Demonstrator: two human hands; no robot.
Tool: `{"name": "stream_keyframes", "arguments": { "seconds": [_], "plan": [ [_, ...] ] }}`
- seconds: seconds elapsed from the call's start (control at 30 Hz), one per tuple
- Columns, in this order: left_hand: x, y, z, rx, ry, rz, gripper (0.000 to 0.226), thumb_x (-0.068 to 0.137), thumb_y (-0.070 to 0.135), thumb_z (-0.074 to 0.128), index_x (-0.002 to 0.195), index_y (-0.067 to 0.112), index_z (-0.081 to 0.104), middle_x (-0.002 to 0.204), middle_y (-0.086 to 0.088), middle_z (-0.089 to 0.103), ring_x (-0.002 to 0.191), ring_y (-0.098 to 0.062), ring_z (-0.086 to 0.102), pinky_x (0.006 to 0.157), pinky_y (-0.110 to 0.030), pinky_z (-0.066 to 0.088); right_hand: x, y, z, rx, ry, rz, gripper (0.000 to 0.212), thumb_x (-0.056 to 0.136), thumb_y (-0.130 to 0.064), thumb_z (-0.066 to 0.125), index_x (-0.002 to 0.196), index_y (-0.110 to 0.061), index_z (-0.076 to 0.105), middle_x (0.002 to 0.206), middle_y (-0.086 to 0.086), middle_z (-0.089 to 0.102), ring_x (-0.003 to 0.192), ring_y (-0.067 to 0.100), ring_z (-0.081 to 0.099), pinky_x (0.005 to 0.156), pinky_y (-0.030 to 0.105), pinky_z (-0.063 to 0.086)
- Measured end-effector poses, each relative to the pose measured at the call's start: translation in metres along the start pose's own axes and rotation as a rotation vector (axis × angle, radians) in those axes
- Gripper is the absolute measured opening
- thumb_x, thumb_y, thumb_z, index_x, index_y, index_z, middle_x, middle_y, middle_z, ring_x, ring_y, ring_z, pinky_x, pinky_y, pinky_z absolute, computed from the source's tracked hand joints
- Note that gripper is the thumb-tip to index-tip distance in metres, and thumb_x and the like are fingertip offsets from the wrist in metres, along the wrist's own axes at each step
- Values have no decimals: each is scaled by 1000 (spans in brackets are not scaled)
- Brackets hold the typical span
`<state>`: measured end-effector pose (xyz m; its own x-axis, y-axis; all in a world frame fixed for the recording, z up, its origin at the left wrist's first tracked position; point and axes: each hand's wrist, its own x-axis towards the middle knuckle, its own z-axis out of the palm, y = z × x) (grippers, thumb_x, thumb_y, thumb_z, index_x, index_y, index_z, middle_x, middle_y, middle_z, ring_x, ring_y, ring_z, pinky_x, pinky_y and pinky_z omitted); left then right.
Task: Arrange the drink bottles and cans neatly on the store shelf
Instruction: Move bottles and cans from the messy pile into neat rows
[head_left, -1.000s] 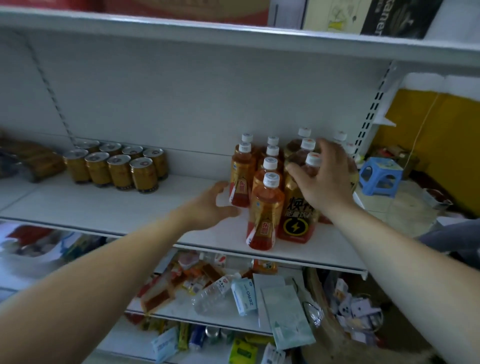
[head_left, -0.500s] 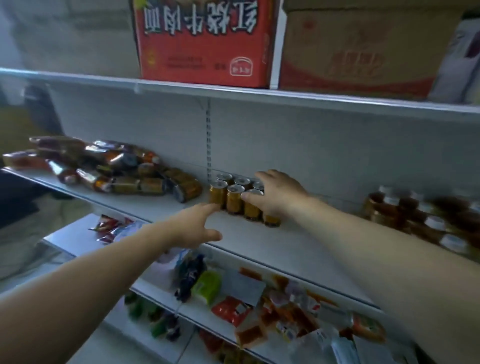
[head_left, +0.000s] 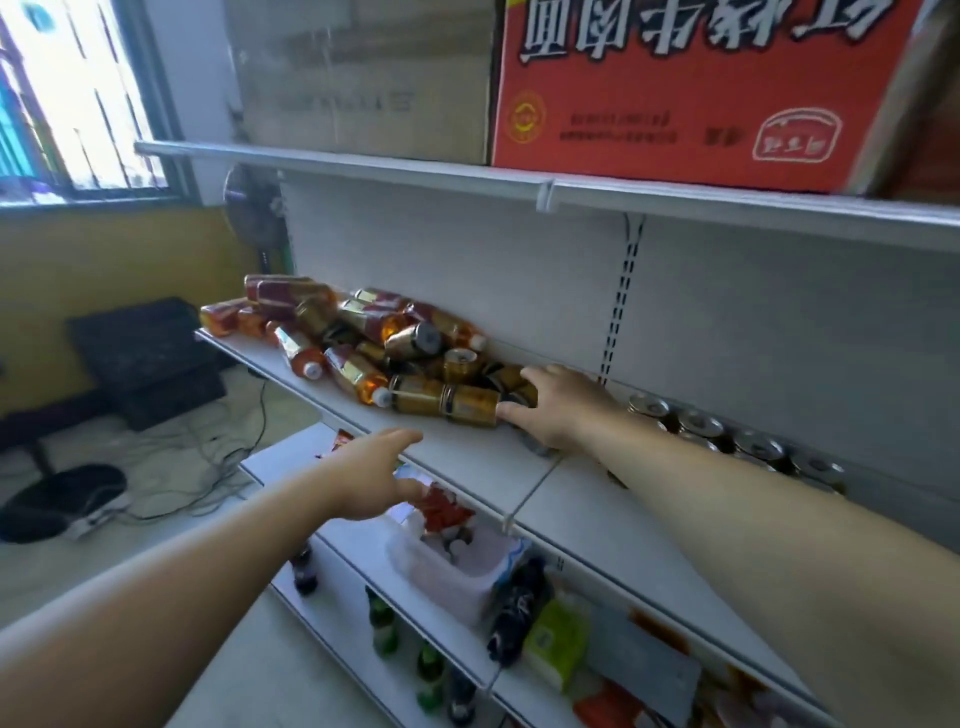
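Note:
A jumbled pile of orange drink bottles (head_left: 358, 376) and gold cans (head_left: 415, 340) lies on its side at the left end of the white middle shelf (head_left: 571, 499). My right hand (head_left: 558, 410) reaches into the right end of the pile. Its fingers and thumb curl round a lying gold can (head_left: 519, 397), right next to another lying can (head_left: 470, 408). To the right, a row of upright gold cans (head_left: 701, 426) stands near the back wall, partly hidden by my right forearm. My left hand (head_left: 374, 478) hovers in front of the shelf edge, fingers straight, holding nothing.
Cardboard boxes, one of them red (head_left: 701, 88), sit on the top shelf. The lower shelf holds snack packets, a white plastic bag (head_left: 441, 577) and dark bottles (head_left: 304, 571). On the floor to the left are black crates (head_left: 140, 358), cables and a fan base (head_left: 57, 501).
The view has swung left, from the standing bottles past the upright cans to the pile. My right hand left the upright cans and now grips a lying can; my left hand stays open.

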<state>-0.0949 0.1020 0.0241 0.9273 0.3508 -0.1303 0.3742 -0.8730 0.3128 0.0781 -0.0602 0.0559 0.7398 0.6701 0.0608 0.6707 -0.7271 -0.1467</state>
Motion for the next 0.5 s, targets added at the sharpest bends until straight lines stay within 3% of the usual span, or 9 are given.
{"name": "stream_keyframes", "arguments": {
  "seconds": [0.5],
  "plan": [
    [168, -165, -80, 3, 110, -158, 76, 86, 46, 61, 149, 25, 24, 154, 2, 28, 130, -21, 44, 104, -33, 39, 270, -121, 23, 109, -23, -174, 76, 87, -65, 48, 150, -27, 29, 151, 6, 38, 129, 29, 45, 99, 42, 42]
  ]
}}
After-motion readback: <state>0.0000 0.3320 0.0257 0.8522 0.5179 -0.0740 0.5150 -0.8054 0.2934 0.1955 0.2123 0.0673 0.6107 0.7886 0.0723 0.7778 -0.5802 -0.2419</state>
